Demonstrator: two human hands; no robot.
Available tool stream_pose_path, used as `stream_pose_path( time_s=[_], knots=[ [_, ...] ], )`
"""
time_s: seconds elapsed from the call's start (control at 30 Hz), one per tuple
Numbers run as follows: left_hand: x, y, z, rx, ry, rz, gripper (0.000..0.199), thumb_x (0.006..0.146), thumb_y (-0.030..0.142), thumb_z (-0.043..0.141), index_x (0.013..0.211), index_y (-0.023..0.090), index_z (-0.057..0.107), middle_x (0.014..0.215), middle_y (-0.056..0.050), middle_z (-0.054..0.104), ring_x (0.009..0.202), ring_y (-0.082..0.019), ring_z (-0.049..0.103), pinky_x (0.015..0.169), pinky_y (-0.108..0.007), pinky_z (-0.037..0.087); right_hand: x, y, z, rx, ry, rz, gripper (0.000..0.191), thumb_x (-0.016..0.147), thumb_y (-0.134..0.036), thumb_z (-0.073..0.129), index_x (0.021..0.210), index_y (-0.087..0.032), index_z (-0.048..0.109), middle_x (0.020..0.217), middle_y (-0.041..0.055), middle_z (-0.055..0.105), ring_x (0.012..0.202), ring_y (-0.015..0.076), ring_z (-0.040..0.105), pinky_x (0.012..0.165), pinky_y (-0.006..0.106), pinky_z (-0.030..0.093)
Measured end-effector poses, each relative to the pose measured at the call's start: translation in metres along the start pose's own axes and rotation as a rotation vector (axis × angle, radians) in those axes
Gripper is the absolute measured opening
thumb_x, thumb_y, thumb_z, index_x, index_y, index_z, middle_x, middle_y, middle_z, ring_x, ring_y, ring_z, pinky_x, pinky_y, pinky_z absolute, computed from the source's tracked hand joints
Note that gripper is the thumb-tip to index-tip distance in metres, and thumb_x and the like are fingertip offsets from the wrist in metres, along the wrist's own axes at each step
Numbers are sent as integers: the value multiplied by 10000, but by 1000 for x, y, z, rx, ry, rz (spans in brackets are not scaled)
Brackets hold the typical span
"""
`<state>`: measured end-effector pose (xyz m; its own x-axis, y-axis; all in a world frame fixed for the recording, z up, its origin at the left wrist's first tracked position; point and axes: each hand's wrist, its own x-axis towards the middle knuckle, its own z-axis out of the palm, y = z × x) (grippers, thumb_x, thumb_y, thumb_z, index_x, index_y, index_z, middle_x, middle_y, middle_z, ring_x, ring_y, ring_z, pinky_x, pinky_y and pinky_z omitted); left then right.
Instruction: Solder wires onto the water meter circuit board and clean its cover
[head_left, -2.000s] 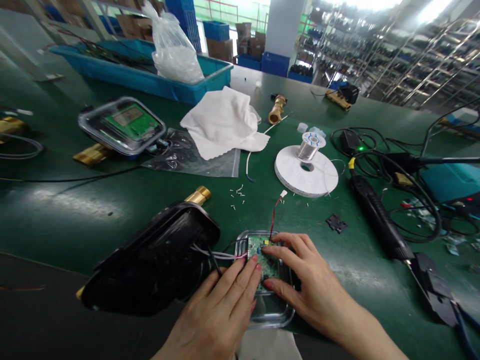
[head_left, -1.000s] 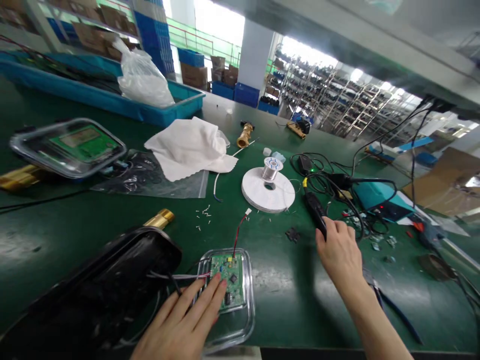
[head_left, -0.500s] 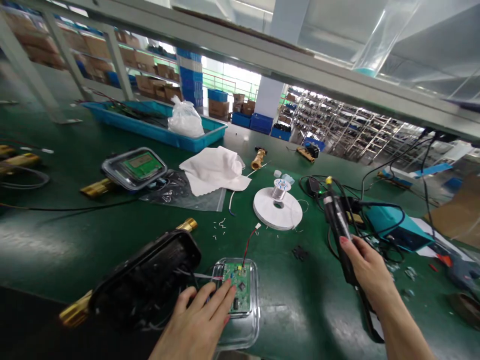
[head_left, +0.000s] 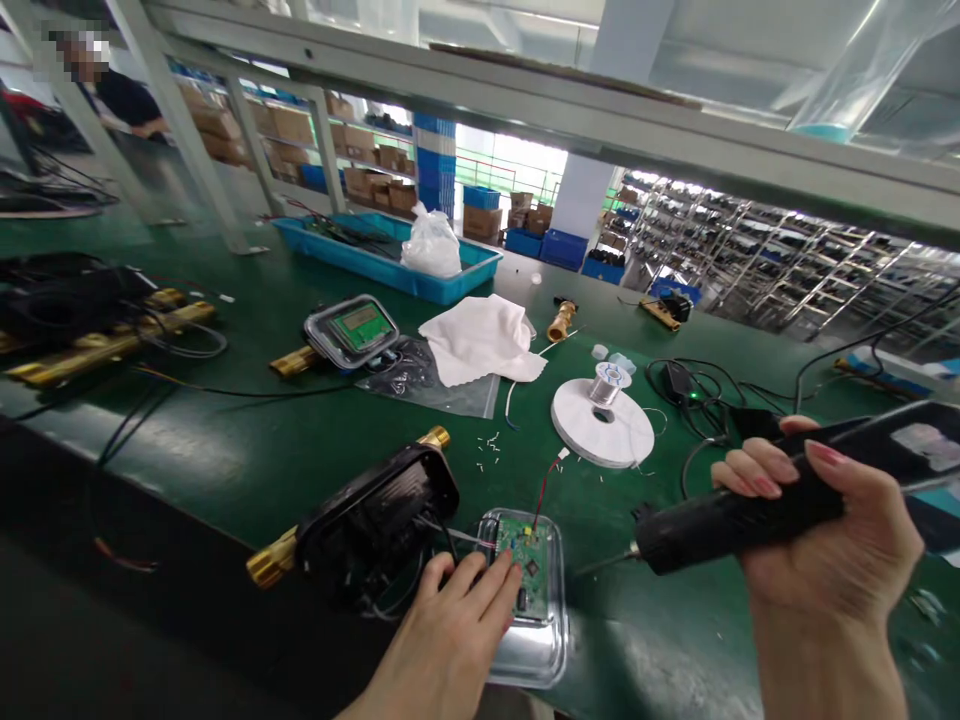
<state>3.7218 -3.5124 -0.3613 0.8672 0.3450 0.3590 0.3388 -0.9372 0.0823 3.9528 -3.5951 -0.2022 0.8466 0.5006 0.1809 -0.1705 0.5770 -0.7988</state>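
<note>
My left hand (head_left: 454, 625) lies with its fingers stretched over a green circuit board (head_left: 537, 550), which sits in a clear plastic case (head_left: 551, 655). A thin red and black wire (head_left: 545, 485) runs from the board to a white plug. My right hand (head_left: 825, 560) is wrapped round a black electric screwdriver (head_left: 694, 530); its bit points left, to the right of the case and apart from it. Beside my left hand, an open black housing (head_left: 375, 500) with brass pipe ends leans on the table, joined to the board by wires.
Small white pieces (head_left: 489, 445) are scattered beyond the case. A solder spool (head_left: 609, 384) sits on a white reel (head_left: 630, 430). Farther back are a white cloth (head_left: 484, 340), a display unit (head_left: 360, 330) and a blue tray (head_left: 450, 290). Cables (head_left: 720, 390) lie at right.
My right hand has raised the electric screwdriver and swung it from pointing up to pointing left, towards the case. My left hand stays on the board. The view has turned left.
</note>
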Motion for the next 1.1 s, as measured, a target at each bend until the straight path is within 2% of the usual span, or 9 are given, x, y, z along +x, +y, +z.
stream_pose_path(
  time_s=[0.13, 0.27, 0.4, 0.53, 0.67, 0.83, 0.93, 1.1],
  knots=[
    [2, 1, -2, -20, 29, 3, 343, 938, 175, 377, 1244, 225, 526, 1268, 1, 590, 1025, -202, 493, 881, -404, 223, 3, 29, 31, 49, 69, -183, 202, 601, -174, 531, 803, -178, 544, 518, -58, 431, 475, 63, 398, 489, 189, 377],
    [4, 2, -4, -19, 41, -36, 298, 949, 268, 415, 1218, 244, 542, 1236, 18, 609, 1012, -184, 497, 883, -390, 232, 7, 74, 58, -19, -3, -296, 252, 631, -138, 575, 878, -188, 562, 520, -65, 494, 477, 85, 454, 521, 234, 416],
    [2, 2, -3, -10, 5, -30, 318, 955, 256, 401, 1253, 238, 512, 1270, 7, 586, 1051, -192, 482, 893, -397, 229, 12, 112, 70, -78, -57, -327, 246, 678, -173, 617, 911, -201, 544, 541, -72, 529, 492, 102, 494, 557, 268, 438],
    [-1, 2, 3, -25, 9, -51, 324, 960, 266, 392, 1262, 228, 502, 1281, 6, 580, 1064, -193, 474, 911, -403, 223, 15, 131, 73, -129, -61, -318, 241, 682, -188, 632, 906, -201, 543, 581, -73, 544, 501, 101, 517, 558, 271, 446],
    [-2, 1, 6, -31, 0, -43, 336, 959, 318, 399, 1268, 229, 498, 1296, 5, 571, 1085, -195, 464, 917, -398, 221, 17, 138, 73, -151, -69, -340, 242, 670, -189, 631, 897, -197, 548, 566, -77, 547, 487, 100, 518, 529, 261, 441],
    [-1, 0, 4, -18, -4, -41, 324, 962, 275, 388, 1261, 230, 505, 1286, 4, 576, 1083, -196, 466, 913, -395, 222, 18, 136, 73, -148, -57, -311, 246, 665, -185, 631, 898, -198, 554, 554, -76, 552, 478, 102, 511, 532, 266, 442],
    [-2, 0, 4, -16, 9, -32, 322, 965, 258, 378, 1260, 232, 507, 1287, 4, 574, 1070, -188, 474, 907, -390, 226, 16, 125, 71, -112, -41, -302, 242, 669, -171, 613, 905, -194, 565, 521, -75, 539, 471, 101, 488, 534, 267, 435],
    [0, 4, 4, -22, 44, -85, 299, 957, 328, 412, 1220, 261, 538, 1238, 4, 605, 1034, -179, 499, 911, -388, 246, 7, 95, 65, -38, -19, -265, 244, 639, -146, 568, 878, -196, 564, 514, -73, 493, 468, 89, 448, 516, 247, 409]
  ],
)
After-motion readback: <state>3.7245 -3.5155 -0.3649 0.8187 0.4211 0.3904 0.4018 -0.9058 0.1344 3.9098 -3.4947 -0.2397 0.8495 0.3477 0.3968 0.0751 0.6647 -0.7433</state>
